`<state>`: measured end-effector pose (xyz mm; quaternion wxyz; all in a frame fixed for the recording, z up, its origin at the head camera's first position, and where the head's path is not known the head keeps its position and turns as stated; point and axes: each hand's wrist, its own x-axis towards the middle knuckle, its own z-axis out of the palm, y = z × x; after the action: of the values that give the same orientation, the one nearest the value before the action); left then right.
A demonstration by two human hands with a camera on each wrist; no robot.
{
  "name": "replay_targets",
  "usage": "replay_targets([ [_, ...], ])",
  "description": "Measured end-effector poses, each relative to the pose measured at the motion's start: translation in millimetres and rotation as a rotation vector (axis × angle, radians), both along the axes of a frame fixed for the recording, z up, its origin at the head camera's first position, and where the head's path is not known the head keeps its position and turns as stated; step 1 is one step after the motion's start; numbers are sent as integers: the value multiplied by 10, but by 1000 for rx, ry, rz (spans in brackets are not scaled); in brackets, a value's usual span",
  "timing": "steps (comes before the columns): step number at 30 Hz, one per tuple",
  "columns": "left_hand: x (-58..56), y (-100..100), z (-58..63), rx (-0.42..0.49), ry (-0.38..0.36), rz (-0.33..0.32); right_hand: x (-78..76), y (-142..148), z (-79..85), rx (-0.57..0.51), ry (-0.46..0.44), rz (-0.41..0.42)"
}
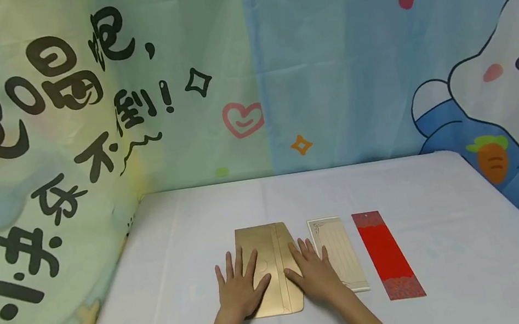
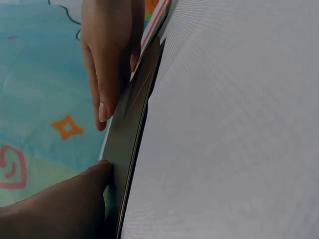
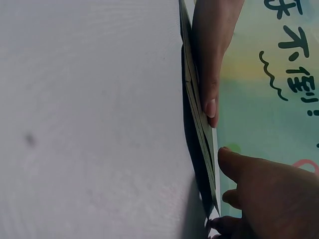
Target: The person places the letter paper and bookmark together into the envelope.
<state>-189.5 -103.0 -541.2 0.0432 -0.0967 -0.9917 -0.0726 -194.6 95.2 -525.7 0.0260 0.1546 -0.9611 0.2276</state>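
Note:
A flat gold envelope [image 1: 256, 240] lies in front of me, with a seam running lengthwise right of its middle. My left hand [image 1: 240, 292] rests on its left part, palm down, fingers spread. Over its right edge lies my right hand [image 1: 319, 278], also with fingers spread, partly overlapping a cream card [image 1: 342, 253] in the head view. The left wrist view shows the left thumb [image 2: 102, 172] at the surface of the envelope [image 2: 127, 134] and the right hand [image 2: 107, 55] farther along. In the right wrist view, thin layers show along the envelope's edge [image 3: 197, 107].
To the right of the cream card, a long red card [image 1: 386, 249] with patterned ends lies on the white-covered table [image 1: 444, 202]. A printed cloth backdrop [image 1: 325, 64] rises behind and to the left of the table.

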Motion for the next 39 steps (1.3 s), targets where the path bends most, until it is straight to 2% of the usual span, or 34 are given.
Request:
replay_targets([
  [8,2,2,-25,16,3,2,-7,-6,-1,-78,36,38],
  [12,6,-1,-31,37,17,-3,-18,-15,15,-179,40,55],
  [20,-12,-8,-67,51,25,-10,-51,-75,-19,-407,-14,66],
  [25,-5,-26,-96,86,35,-11,-57,-102,-55,-500,-49,15],
  [30,-2,-45,-109,145,16,-21,-62,-100,-23,-764,-199,-4],
  [32,-7,-44,-89,161,1,-27,-70,-93,-23,-872,-285,-1],
  [34,-16,-38,-65,171,-16,-31,-95,-78,-78,-931,-356,12],
  [39,-38,-6,-36,186,-51,-24,-97,-46,-122,-1066,-556,109],
])
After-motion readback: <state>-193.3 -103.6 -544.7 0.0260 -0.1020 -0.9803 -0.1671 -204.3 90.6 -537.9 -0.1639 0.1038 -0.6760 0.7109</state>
